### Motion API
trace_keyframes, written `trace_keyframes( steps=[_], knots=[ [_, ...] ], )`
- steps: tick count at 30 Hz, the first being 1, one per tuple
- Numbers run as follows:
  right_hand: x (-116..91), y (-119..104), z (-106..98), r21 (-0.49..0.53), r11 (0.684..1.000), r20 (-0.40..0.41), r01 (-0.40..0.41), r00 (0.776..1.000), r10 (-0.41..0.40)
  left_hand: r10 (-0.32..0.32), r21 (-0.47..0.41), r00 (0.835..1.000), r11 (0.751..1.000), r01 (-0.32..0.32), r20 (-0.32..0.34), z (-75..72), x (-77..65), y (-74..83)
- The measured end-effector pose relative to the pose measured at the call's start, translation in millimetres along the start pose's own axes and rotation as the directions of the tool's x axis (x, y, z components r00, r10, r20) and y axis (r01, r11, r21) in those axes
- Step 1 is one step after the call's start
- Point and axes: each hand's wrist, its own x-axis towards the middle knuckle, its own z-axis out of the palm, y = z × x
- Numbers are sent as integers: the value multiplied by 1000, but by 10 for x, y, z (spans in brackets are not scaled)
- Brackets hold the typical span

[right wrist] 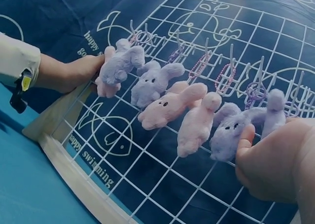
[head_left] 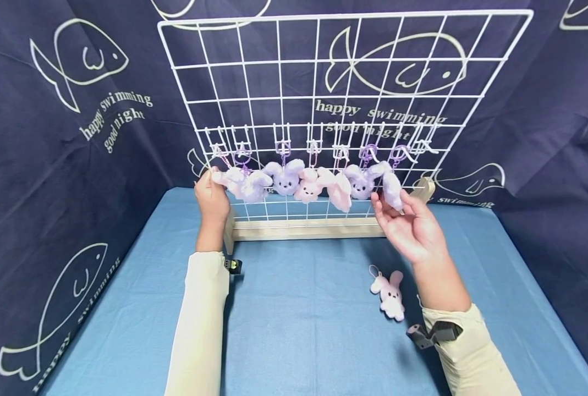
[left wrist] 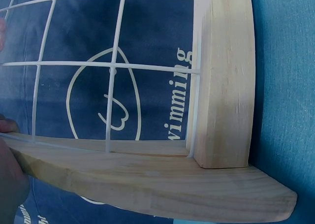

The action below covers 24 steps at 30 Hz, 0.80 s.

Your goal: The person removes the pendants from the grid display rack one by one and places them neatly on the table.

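Note:
Several plush bunny keychains hang in a row from hooks on a white wire grid rack (head_left: 345, 16). My left hand (head_left: 212, 195) grips the rack's left side, where its upright meets the wooden foot (left wrist: 147, 182); its fingers also show beside the leftmost pink bunny (right wrist: 107, 88). At the right end, my right hand (head_left: 415, 225) is palm up, with thumb and fingers around a purple bunny (head_left: 391, 190). That bunny hangs side-on by a purple ring (head_left: 399, 154). Left of it a purple bunny (right wrist: 229, 130) faces out, close to the right fingers. Pink bunnies (head_left: 309, 187) hang mid-row.
One pink bunny keychain (head_left: 390, 296) with a white loop lies on the blue tablecloth (head_left: 298, 319), below the right hand. A wooden base bar (head_left: 308, 228) runs along the rack's bottom. Behind stands a dark blue cloth (head_left: 120, 209) printed with fish and lettering.

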Motion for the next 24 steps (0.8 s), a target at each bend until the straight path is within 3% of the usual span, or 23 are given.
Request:
trace_keyframes(
  steps=[7, 12, 19, 24],
  knots=[
    [-70, 45, 66, -71, 994, 36, 84, 996, -82, 6, -14, 1000, 1000, -6, -12, 15, -12, 15],
    [-123, 80, 118, -150, 978, 115, 145, 985, -128, 27, -20, 1000, 999, -27, 6, -5, -2, -2],
    [-155, 90, 137, -281, 945, 284, 166, 955, -84, -3, -10, 1000, 1000, 2, -23, 18, -20, 35],
    [-174, 89, 126, -299, 938, 348, 175, 935, -64, 5, -36, 1000, 999, -6, -31, 13, -50, 234]
  ],
)
